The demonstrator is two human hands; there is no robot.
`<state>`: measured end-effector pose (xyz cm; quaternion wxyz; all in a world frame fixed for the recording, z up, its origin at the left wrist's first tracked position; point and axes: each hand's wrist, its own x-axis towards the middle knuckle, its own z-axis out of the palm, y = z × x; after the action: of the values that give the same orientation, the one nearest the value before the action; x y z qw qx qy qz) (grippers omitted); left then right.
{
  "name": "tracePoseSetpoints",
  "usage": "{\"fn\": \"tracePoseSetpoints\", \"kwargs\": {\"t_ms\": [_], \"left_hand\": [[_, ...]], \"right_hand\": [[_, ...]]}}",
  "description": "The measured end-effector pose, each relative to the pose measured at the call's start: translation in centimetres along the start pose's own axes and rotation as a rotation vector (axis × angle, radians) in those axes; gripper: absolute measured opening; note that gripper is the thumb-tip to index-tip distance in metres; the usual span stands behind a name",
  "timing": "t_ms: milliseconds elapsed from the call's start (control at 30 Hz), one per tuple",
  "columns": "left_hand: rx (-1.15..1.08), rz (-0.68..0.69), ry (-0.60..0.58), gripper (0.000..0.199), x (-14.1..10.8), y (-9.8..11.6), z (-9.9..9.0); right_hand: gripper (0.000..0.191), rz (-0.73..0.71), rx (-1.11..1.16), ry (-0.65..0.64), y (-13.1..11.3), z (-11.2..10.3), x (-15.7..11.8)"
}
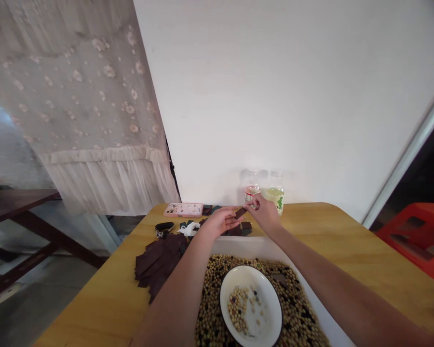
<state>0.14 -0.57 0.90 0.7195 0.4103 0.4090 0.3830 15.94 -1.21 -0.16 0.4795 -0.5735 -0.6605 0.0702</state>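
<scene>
My left hand [220, 221] holds a small dark brown rectangular piece [240, 212] at its fingertips, above the far end of a white tray [249, 246]. My right hand [264, 213] is just beyond it, fingers curled close to the piece's far end and in front of a clear plastic bottle [252, 195]. The tray is filled with pale soybeans mixed with dark beans [296, 308]. A white bowl with a black rim [251, 306] sits on the beans, holding a small heap of pale beans [237, 308]. A pile of dark brown strips [159, 262] lies left of the tray.
The yellow wooden table [347, 250] also bears a pink phone [183, 209], a second bottle holding pale yellow liquid [275, 200], and small dark and white scraps [188, 229]. A white wall stands behind it, a lace curtain [94, 120] left, a red plastic crate [415, 236] right.
</scene>
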Motion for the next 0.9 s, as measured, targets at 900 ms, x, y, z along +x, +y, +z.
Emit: {"fn": "tracePoseSetpoints", "kwargs": {"t_ms": [900], "left_hand": [[0.016,0.004,0.005,0.032,0.2,0.0,-0.3]], "right_hand": [[0.026,-0.022,-0.002,-0.033,-0.3,-0.1,-0.1]]}}
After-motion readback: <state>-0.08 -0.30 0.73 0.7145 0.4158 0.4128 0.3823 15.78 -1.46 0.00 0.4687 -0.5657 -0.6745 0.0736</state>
